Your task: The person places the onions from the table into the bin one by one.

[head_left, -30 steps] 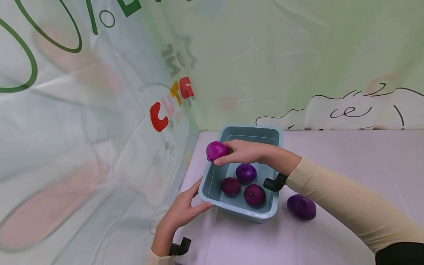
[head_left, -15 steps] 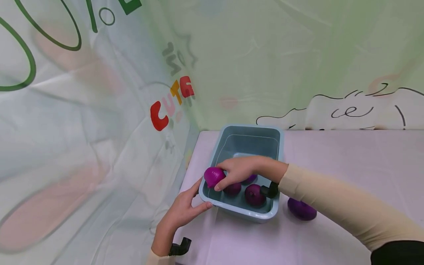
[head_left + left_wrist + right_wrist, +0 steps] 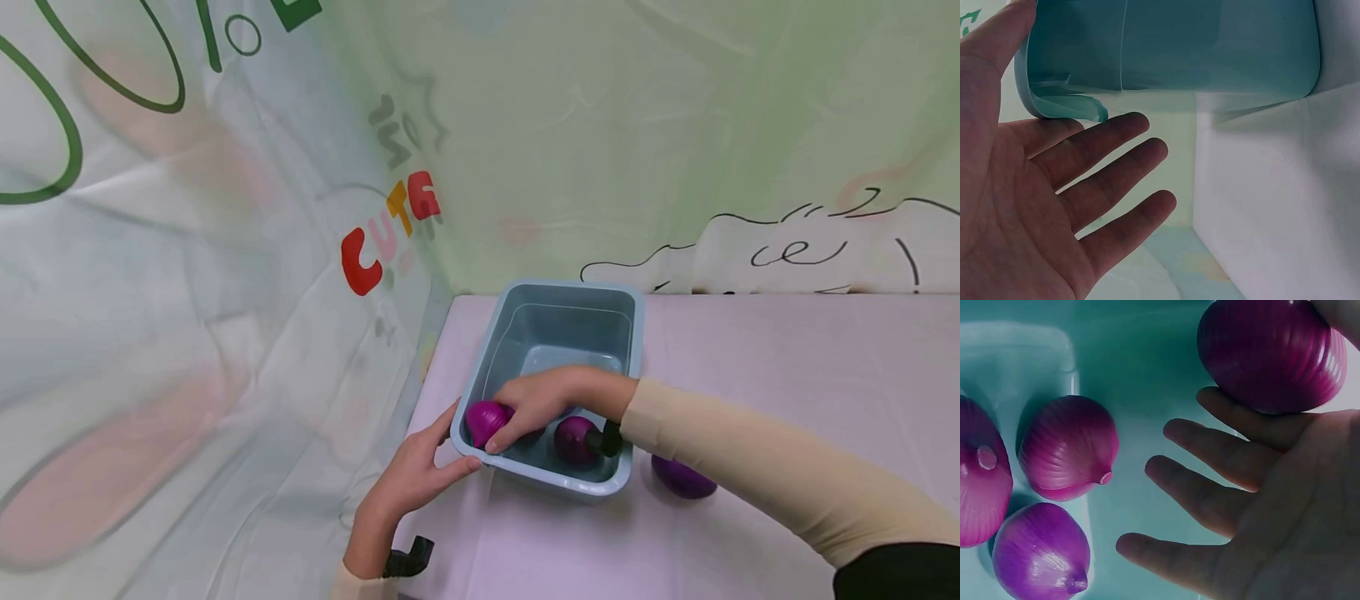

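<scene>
Thumb and index finger of my right hand (image 3: pixel 536 402) pinch a red onion (image 3: pixel 486 421), low inside the near left corner of a light blue plastic bin (image 3: pixel 636 337). In the right wrist view this onion (image 3: pixel 1269 353) shows above the index finger, the other fingers spread out. Beyond the fingertips lie a dark red onion (image 3: pixel 1071 448), a brighter purple one (image 3: pixel 1042 553) and another red onion (image 3: pixel 979 472) at the left edge. My left hand (image 3: pixel 412 471) rests with thumb and index finger at the bin's near left corner; its other fingers stretch out straight below the rim (image 3: pixel 1025 94).
One more purple onion (image 3: pixel 684 479) lies on the pale tabletop (image 3: pixel 787 367) right of the bin, partly behind the right sleeve (image 3: pixel 720 442). A printed cloth (image 3: pixel 405 333) hangs close along the left side and behind the table.
My right hand has carried the red onion toward me and down, from above the bin's left rim into its near left corner. The left hand has stayed at the bin's corner.
</scene>
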A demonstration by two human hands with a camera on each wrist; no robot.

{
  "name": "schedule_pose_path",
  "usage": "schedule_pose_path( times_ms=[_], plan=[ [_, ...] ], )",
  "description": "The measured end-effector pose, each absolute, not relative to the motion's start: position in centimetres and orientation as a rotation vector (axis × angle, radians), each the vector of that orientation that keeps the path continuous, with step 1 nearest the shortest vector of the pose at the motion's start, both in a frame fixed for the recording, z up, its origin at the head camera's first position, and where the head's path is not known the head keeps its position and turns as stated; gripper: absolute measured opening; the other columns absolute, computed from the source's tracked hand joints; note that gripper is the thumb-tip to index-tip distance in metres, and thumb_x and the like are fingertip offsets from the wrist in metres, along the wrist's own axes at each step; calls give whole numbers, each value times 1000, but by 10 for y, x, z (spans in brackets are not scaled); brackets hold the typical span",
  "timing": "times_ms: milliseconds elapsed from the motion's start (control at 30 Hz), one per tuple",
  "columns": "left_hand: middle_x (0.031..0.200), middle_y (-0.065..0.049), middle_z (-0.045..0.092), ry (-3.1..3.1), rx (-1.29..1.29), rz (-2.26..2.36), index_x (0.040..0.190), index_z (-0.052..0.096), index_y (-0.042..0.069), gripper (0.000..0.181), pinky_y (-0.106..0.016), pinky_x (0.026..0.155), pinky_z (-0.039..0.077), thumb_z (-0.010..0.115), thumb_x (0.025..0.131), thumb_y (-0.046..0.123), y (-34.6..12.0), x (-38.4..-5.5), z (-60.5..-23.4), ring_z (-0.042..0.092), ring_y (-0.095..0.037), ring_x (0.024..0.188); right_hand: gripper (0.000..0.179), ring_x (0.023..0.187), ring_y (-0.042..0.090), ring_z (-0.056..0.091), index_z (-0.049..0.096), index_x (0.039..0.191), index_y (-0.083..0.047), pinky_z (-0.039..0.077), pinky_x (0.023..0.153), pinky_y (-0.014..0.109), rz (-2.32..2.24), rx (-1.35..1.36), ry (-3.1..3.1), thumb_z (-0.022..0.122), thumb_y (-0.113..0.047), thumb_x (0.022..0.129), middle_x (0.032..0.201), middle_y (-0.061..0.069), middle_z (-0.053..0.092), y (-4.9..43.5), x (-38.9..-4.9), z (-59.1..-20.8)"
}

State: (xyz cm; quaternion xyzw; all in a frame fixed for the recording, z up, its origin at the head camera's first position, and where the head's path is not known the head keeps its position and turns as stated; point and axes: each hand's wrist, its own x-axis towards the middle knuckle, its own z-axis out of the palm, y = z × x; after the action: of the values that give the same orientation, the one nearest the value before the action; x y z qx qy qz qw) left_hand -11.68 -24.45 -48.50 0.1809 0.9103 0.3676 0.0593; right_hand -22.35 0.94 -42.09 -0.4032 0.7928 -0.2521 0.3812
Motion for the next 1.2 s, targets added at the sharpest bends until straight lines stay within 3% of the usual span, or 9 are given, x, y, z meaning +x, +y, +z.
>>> schedule_pose_path(
  times_ms=[500, 700, 900, 1200],
  plan=[
    [152, 19, 48, 2765, 565, 1105, 165, 26, 40, 87, -45, 100, 52, 72, 93, 59, -244, -117, -487, 56, -12, 130, 65, 94, 10, 63, 64, 132, -14, 55, 83, 30, -583, -1049, 2083, 69, -63, 91, 101, -10, 65, 8, -224, -427],
    [152, 16, 50, 2745, 584, 1122, 166, 24, 38, 87, -48, 100, 51, 70, 95, 58, -245, -118, -488, 56, -13, 130, 76, 113, 14, 61, 60, 145, -10, 53, 98, 39, -544, -1061, 2130, 65, -65, 93, 127, -2, 66, 10, -223, -423],
    [150, 13, 52, 2744, 603, 1131, 166, 25, 35, 87, -48, 99, 52, 70, 96, 56, -244, -118, -487, 57, -15, 129, 77, 130, 23, 56, 58, 149, -10, 53, 100, 44, -545, -1064, 2137, 64, -64, 94, 142, 5, 61, 13, -223, -416],
    [150, 17, 51, 2739, 590, 1160, 165, 27, 37, 86, -55, 101, 49, 72, 95, 55, -243, -118, -486, 56, -14, 130, 74, 124, 19, 59, 58, 147, -8, 52, 101, 41, -577, -1084, 2146, 63, -61, 97, 139, 6, 62, 17, -226, -411]
  ],
)
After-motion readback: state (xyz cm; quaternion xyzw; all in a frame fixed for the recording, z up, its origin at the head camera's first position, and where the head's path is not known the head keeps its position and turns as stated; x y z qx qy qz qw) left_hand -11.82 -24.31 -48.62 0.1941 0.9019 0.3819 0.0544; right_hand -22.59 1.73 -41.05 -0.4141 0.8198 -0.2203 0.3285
